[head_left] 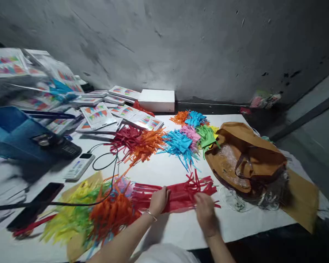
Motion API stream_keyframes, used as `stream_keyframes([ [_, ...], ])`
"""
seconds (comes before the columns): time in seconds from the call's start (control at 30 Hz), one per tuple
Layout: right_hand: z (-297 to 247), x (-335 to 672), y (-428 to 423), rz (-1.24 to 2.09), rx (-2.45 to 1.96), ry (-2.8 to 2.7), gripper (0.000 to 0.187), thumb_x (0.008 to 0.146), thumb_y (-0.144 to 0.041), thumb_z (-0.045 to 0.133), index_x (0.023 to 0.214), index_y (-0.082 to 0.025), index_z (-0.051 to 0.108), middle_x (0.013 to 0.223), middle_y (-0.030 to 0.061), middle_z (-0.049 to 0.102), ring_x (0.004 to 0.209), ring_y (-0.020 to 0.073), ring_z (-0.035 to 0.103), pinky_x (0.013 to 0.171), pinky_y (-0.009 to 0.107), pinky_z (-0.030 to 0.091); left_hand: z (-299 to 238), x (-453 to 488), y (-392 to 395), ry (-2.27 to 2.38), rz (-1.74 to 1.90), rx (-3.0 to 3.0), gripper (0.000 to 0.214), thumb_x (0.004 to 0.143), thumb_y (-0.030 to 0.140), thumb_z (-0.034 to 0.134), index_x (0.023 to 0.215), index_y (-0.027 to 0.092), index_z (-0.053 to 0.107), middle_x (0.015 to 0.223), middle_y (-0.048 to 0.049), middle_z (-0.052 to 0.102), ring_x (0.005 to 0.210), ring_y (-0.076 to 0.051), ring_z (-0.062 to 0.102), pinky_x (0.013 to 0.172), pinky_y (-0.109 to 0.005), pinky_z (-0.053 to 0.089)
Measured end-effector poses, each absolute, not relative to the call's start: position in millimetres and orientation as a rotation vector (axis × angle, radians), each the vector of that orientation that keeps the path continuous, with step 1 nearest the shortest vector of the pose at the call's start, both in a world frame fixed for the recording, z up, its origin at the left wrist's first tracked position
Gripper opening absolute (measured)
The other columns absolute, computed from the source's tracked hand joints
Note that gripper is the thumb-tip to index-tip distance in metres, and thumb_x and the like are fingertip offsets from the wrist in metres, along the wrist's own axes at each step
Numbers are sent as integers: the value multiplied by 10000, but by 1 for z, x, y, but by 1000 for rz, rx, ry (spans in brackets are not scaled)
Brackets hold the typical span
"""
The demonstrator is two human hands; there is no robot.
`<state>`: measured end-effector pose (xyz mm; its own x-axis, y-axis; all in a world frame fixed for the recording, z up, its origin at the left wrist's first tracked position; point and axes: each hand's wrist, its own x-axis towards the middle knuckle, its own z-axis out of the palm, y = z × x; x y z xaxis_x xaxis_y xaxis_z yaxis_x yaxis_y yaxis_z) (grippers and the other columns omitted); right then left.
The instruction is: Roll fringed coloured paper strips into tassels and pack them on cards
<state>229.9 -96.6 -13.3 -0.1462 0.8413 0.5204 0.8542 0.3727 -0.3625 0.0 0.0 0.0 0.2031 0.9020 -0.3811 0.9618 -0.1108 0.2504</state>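
Note:
A sheet of red tissue paper (178, 197), its ends cut into fringe strips, lies across the white table in front of me. My left hand (159, 201) is closed at the middle of the sheet, fingers pinching its solid band. At the right-hand fringe my right hand (207, 212) is curled shut on the strips, slightly blurred; some strips stand up loosely beside it. Left of the sheet, touching its end, is a pile of fringed tissue tassels: orange-red (112, 212), yellow (63, 223), green and pink.
More tassel bunches, orange (146, 142) and blue (178, 142), lie beyond the sheet. A brown bag (244, 157) stands right. Printed packets (98, 115) and a white box (157, 100) line the back. A blue bag (22, 135), phone (35, 204) and black cable (71, 203) are left.

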Motion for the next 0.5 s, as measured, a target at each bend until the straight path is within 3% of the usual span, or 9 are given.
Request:
stream_keyframes([
  [0.13,-27,165,-64,153,-1315,-2171,381,824,-37,505,1139,-202,642,1087,70,682,1044,198,589,962,381,450,0,0,1,1727,-180,2041,293,981,328,305,990,152,540,877,-117,721,846,-252,680,687,-305,412],
  [0.27,-33,156,-51,201,-1441,-2129,387,818,-36,518,1163,-175,624,1111,90,670,1065,231,580,987,427,425,-1,-4,2,1761,-139,2019,289,991,317,274,989,163,519,850,-99,718,826,-235,679,649,-287,396],
  [0.37,-31,165,-51,255,-1494,-2117,360,847,-139,568,1201,-198,592,1166,73,646,1107,226,555,1019,415,393,-2,-9,1,1792,-106,1994,295,997,314,248,993,169,505,834,-92,715,807,-230,679,629,-282,386],
  [0.5,-22,170,-46,278,-1661,-2025,408,889,-253,553,1282,-155,511,1214,125,611,1139,267,527,1002,479,358,-4,-14,0,1791,-80,1972,281,997,333,266,970,183,502,826,-74,718,794,-219,680,628,-272,380],
])
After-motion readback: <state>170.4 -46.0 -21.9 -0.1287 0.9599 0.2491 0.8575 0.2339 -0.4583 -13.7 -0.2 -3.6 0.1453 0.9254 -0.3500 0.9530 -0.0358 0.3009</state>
